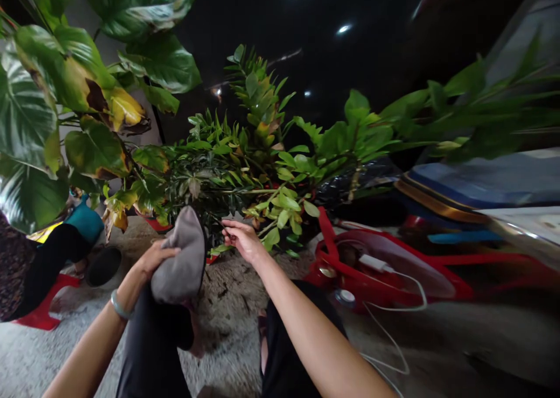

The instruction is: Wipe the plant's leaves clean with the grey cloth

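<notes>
The person is sitting low, with both forearms reaching out over knees in black trousers (153, 339). The left grip (153, 259) is clenched on a grey cloth (184, 258), its fingers curling over the fabric, and a pale bangle (120, 304) is circling that wrist. The cloth is standing nearly upright, its long axis running from the hand up towards the foliage.

The right grip (242, 240) is reaching forward and appears released, its fingers loosely extended and holding nothing that can be made out. It is the hand nearer to a ZZ plant (262, 153), and a leafy stem (280, 211) of that plant is hanging just beyond the fingertips, on the side away from the cloth.

A red plant pot (151, 224) is showing beneath the foliage, while large variegated leaves (65, 77), some of them yellowing, are spreading overhead to the left. Soil crumbs (231, 287) are lying scattered on the concrete floor (52, 363) between the person's knees and the plants. To the right, a red electric fan (385, 269) is lying on its side with a white cable (385, 334) trailing from it. Further left, another person in a teal top (85, 223) is sitting near a red plastic stool (44, 304).
</notes>
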Tool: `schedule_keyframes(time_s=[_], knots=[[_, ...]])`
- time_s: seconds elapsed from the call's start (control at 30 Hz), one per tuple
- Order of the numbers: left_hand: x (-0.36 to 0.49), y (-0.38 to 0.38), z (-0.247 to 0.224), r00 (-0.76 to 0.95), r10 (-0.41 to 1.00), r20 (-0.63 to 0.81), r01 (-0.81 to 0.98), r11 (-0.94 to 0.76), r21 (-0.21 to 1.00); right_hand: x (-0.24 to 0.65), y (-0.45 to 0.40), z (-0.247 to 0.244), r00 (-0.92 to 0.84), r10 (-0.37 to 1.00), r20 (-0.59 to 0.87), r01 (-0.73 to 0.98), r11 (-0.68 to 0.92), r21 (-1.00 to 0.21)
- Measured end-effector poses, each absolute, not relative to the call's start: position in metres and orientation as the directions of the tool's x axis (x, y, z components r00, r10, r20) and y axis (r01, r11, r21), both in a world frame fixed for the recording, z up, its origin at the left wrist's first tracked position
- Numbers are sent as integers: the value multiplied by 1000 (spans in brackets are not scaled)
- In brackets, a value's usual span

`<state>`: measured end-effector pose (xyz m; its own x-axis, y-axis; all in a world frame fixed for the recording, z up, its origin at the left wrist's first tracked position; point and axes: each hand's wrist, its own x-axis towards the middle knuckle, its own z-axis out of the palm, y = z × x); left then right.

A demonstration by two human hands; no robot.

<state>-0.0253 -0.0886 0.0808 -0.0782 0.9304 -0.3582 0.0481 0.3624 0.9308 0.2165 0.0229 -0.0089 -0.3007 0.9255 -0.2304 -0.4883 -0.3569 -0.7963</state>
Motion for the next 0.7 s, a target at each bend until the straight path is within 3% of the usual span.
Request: schedule_keyframes(time_s=[0.07,0.13,0.27,0.37,0.47,0.57,0.63,0.7], knots=[[-19,-104,85,55,925,-375,123,367,922,218,22,-9,-306,924,-228,-488,-358,-796],[-12,-105,108,91,948,-304,108,294,950,218,22,-10,-312,926,-211,-502,-349,-791],[5,-69,169,-196,981,2,-126,-27,992,215,21,-9,-306,933,-189,-516,-329,-791],[17,-33,182,-333,936,114,-192,-186,964,213,22,-10,-300,935,-191,-513,-327,-794],[27,-19,158,-207,978,41,-90,-61,994,214,23,-12,-320,928,-193,-489,-336,-805],[31,-35,134,110,978,-178,203,153,967,216,23,-17,-350,911,-218,-434,-363,-824],[30,-52,137,298,914,-277,341,170,925,217,24,-20,-344,908,-240,-407,-374,-833],[29,-61,155,348,903,-253,337,131,932,218,25,-21,-340,913,-225,-396,-356,-846]])
